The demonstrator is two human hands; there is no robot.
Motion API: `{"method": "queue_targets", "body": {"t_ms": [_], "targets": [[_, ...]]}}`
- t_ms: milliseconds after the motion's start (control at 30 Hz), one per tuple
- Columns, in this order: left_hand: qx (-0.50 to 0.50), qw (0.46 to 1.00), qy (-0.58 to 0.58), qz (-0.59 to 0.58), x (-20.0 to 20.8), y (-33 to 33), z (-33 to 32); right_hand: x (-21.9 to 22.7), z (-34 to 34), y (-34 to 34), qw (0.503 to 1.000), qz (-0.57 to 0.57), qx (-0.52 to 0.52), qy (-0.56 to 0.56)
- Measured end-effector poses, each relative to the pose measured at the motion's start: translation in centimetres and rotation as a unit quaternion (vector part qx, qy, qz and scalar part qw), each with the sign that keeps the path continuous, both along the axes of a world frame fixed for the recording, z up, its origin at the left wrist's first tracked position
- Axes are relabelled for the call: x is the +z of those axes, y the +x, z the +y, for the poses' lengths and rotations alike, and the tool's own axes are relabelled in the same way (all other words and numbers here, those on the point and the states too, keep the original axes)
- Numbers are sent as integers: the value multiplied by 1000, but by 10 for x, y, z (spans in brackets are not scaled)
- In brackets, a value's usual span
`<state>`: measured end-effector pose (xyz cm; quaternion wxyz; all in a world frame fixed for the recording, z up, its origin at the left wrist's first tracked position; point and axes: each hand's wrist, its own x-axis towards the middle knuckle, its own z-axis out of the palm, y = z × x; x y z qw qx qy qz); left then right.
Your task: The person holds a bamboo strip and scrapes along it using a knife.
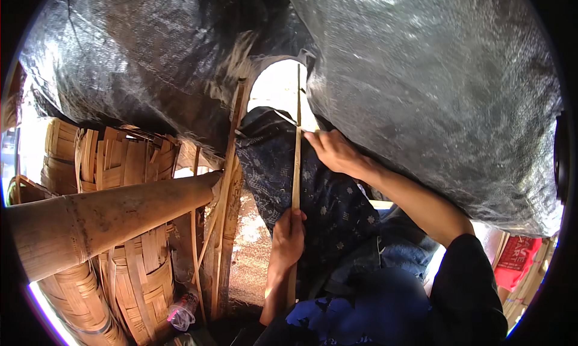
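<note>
Bamboo strip (297, 171) points away from the body, above dark patterned cloth (331, 210) over the lap. The left hand (286, 245) wraps its lower part; the right hand (338, 153) curls beside its upper part, whether pinching anything I cannot tell.

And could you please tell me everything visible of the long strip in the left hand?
The strip is narrow, nearly straight and pale yellow-brown, apparently split bamboo; its far part looks thinner and darker. It runs forward over dark patterned cloth, its far end against a bright gap. The left hand grips its nearer part; the right hand is beside it farther up, where a thin pale piece, perhaps a sliver or blade, meets it.
</note>
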<state>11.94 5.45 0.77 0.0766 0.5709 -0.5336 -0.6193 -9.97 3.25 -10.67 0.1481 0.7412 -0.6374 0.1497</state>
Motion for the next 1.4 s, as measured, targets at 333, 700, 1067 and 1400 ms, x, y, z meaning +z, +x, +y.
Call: {"method": "queue_targets", "body": {"t_ms": [333, 700, 1067, 1400], "targets": [[74, 972, 165, 151, 4, 3, -15, 33, 37, 11, 987, -138, 80, 7], [91, 970, 185, 131, 2, 9, -10, 22, 8, 5, 958, -274, 8, 83], [122, 947, 235, 182, 3, 12, -16, -12, -7, -12, 983, -168, 70, -34], [135, 900, 304, 280, -1, 22, -25, 53, 12, 17, 907, -380, -34, 177]]}}
